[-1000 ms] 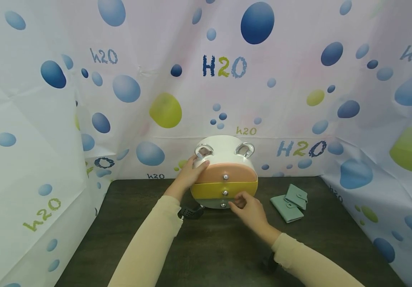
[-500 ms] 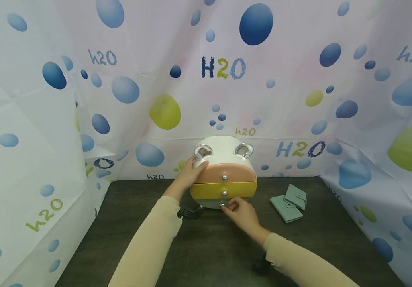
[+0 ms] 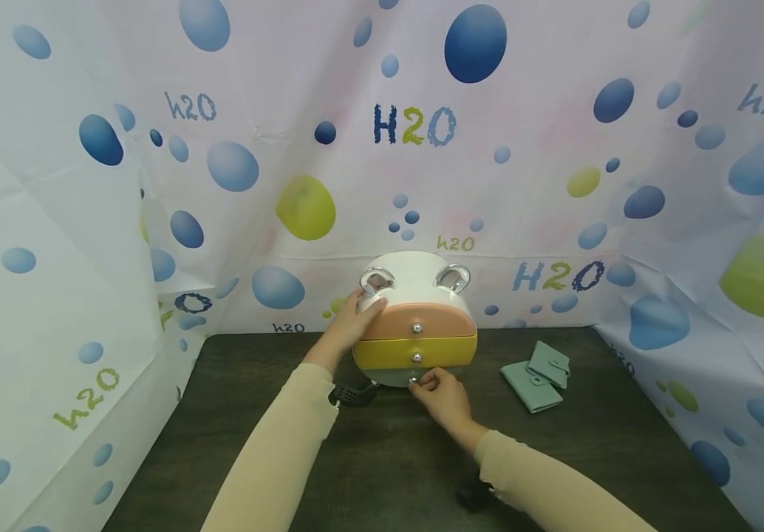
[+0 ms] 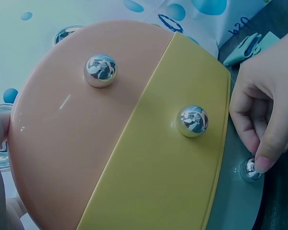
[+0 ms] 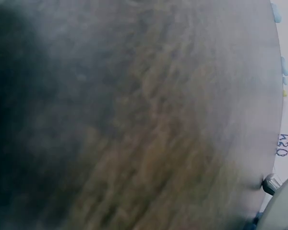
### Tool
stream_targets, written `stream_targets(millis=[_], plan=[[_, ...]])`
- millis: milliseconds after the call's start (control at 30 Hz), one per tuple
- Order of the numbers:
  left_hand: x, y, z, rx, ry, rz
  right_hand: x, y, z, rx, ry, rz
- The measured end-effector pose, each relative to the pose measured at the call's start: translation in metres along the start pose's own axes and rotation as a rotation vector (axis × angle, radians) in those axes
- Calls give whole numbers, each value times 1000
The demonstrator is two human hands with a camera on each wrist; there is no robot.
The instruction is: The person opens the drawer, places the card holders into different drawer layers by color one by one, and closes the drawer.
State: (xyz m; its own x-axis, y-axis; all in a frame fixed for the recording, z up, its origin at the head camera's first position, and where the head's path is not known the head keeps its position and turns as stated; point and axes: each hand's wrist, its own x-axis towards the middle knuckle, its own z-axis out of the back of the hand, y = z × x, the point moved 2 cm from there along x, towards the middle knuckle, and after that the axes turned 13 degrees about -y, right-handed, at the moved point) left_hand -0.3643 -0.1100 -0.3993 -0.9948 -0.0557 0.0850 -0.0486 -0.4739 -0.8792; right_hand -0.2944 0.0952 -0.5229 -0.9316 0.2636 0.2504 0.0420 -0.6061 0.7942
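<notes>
A small rounded drawer box (image 3: 408,277) with a white top and two silver ring ears stands at the back of the table. Its front has an orange drawer (image 4: 86,129), a yellow drawer (image 4: 153,158) and a grey-green bottom drawer (image 4: 233,206), each with a round silver knob. My left hand (image 3: 345,329) rests against the box's upper left side, fingers spread by the ear and thumb at the orange front. With thumb and fingers, my right hand (image 3: 445,399) pinches the bottom knob (image 4: 251,169). All three drawers look closed.
Two green wallets (image 3: 533,388) with snap straps lie overlapping on the dark table (image 3: 382,465), to the right of the box. A white sheet (image 3: 382,185) with blue and green spots hangs behind and at both sides. Much of the right wrist view is blurred tabletop.
My right hand has moved left from the box's lower right onto the bottom drawer's knob and now pinches it. My left hand has stayed on the box.
</notes>
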Motion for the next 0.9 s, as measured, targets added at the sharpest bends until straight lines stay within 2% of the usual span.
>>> stream_targets(millis=[300,667,900], plan=[[-2,-2,1,-15,3,6,-5,0,-9,34,-75,-57],[-3,-4,1,-16,-3,2,-14,5,-22,163,-223,-156],[-3,-2,0,-7,-10,1,-17,6,-25,185,-234,-191]])
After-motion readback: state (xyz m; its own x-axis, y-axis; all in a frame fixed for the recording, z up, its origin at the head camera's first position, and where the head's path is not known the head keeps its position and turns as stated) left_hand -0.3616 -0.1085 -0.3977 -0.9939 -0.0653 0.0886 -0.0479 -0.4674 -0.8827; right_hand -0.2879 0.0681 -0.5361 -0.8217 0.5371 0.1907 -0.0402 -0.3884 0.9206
